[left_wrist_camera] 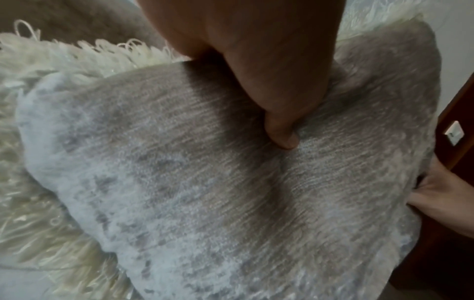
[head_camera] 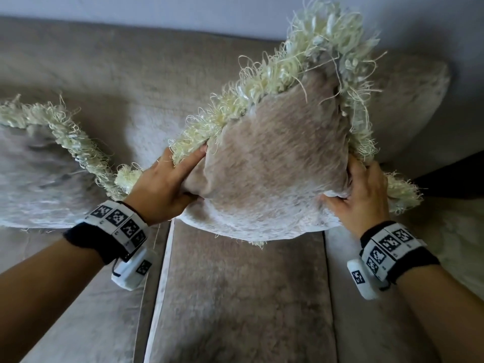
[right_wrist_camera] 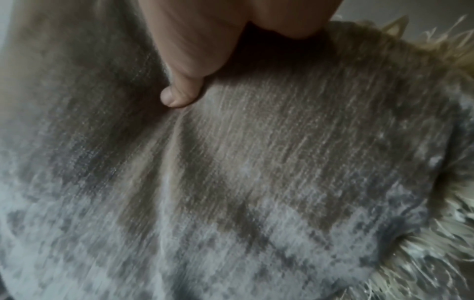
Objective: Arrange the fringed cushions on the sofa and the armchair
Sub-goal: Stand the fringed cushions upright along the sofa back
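Held cushion: a beige cushion [head_camera: 275,163] with a cream fringe [head_camera: 262,82] along its edges is held up over the sofa's seat, one corner pointing up and far toward the backrest, its near edge clear of the seat.
Left hand: the left hand [head_camera: 162,184] grips the cushion's left edge, its fingers [head_camera: 191,158] lying along the fringe and its thumb [left_wrist_camera: 282,130] pressed into the beige face, which creases around it.
Right hand: the right hand [head_camera: 358,195] grips the cushion's right edge, thumb [right_wrist_camera: 179,91] dug into the near face and the other fingers curled behind the fabric, mostly hidden.
Second cushion: another beige cushion with the same fringe [head_camera: 39,174] rests on the seat at far left against the backrest, its right corner just beside the left hand.
Sofa: the sofa [head_camera: 235,297] is covered in beige fabric; seams between seat pads run from near to far under the held cushion.
Backrest: the backrest [head_camera: 131,74] stretches across the far side, below a pale wall [head_camera: 183,11].
Plain cushion: a plain beige pillow [head_camera: 408,106] sits at far right behind the held cushion; it may be part of the sofa's arm, since the cushion covers much of it.
Wristbands: both wrists wear dark bands with black-and-white square markers [head_camera: 117,224].
Right wrist view: blurred, showing only the thumb, fabric and some fringe.
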Demonstrator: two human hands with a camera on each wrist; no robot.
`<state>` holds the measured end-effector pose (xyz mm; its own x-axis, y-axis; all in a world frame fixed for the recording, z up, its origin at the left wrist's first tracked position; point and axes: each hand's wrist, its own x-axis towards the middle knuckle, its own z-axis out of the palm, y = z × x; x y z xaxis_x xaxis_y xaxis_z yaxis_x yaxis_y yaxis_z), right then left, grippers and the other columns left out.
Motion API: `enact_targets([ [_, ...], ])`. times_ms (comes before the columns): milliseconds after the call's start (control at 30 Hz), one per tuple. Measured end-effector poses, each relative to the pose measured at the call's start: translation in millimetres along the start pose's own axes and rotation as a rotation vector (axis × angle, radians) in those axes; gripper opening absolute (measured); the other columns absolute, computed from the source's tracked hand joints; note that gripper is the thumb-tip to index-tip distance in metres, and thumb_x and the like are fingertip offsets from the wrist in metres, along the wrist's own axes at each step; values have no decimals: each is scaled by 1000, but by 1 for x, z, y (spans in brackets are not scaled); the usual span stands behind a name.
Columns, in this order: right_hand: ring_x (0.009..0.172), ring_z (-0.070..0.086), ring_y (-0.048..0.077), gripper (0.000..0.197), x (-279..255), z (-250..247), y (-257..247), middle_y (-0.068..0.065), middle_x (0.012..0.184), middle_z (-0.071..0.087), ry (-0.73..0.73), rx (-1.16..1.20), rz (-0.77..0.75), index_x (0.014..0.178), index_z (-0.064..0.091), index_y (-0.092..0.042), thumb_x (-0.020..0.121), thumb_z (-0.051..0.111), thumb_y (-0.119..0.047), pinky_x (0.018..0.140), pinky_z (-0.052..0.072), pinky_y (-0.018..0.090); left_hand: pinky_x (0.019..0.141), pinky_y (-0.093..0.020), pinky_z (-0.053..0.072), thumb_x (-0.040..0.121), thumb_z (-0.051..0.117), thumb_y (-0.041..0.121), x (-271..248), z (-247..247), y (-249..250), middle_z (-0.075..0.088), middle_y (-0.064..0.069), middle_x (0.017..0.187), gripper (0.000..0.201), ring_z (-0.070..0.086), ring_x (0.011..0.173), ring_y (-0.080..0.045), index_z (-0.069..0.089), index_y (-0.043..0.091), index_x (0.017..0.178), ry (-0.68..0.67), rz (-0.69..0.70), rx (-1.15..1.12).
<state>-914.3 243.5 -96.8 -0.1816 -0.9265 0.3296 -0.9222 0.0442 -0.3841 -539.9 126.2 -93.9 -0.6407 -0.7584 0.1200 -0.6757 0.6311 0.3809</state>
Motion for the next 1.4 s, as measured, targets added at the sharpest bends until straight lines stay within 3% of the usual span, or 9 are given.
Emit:
enact_targets([
  [100,96,42,37,96,8,-6,8,26,105,45,-28,-21,7,136,34,-25,59,91,-26,84,40,55,56,-43,49,74,59,58,8,5,5,44,-22,96,96,53,67,-40,-1,49,149,11,-13,-2],
  [167,97,38,34,97,15,1,16,23,105,43,-74,-59,35,138,33,-29,60,91,-30,87,39,56,55,-43,50,72,74,50,14,16,0,42,-19,99,107,52,68,-36,-1,50,149,-15,-55,13],
  [233,101,38,35,99,18,12,23,22,110,41,-128,-133,36,141,32,-32,60,89,-42,93,37,58,58,-46,53,69,81,44,18,29,-8,41,-19,106,114,54,78,-38,0,48,149,-68,-126,72],
  [367,126,29,46,101,15,34,33,27,139,31,-180,-263,76,145,29,-31,61,64,-74,107,24,65,74,-57,53,67,74,62,23,45,-22,36,-24,128,110,51,104,-45,4,45,151,-90,-238,240],
  [467,136,20,48,109,12,41,37,26,149,21,-217,-291,120,148,21,-32,58,57,-81,112,14,66,79,-60,50,66,71,67,25,48,-26,33,-25,135,109,45,114,-47,7,44,151,-78,-266,291],
  [767,137,21,49,113,6,35,32,28,151,21,-207,-275,127,149,24,-27,57,71,-71,111,19,67,87,-59,48,64,77,62,20,45,-23,28,-23,141,113,40,121,-44,7,45,151,-78,-288,283],
  [1000,140,11,41,105,-13,0,9,15,156,10,-220,-257,147,147,27,-31,62,87,-46,112,21,64,93,-56,48,76,72,51,-1,21,8,25,-23,146,95,38,126,-43,15,41,151,-111,-331,316],
  [1200,134,29,36,77,-8,-48,-26,13,146,34,-274,-209,133,142,39,-25,76,78,-34,107,33,55,102,-52,42,85,62,49,-8,-22,45,32,-14,146,75,37,130,-36,24,35,149,-180,-382,290],
  [1400,126,43,30,57,-9,-83,-70,10,136,49,-349,-134,71,138,46,-19,86,67,-30,104,40,47,101,-46,41,89,54,51,-27,-64,76,47,-7,135,62,44,123,-30,32,33,145,-215,-397,237],
])
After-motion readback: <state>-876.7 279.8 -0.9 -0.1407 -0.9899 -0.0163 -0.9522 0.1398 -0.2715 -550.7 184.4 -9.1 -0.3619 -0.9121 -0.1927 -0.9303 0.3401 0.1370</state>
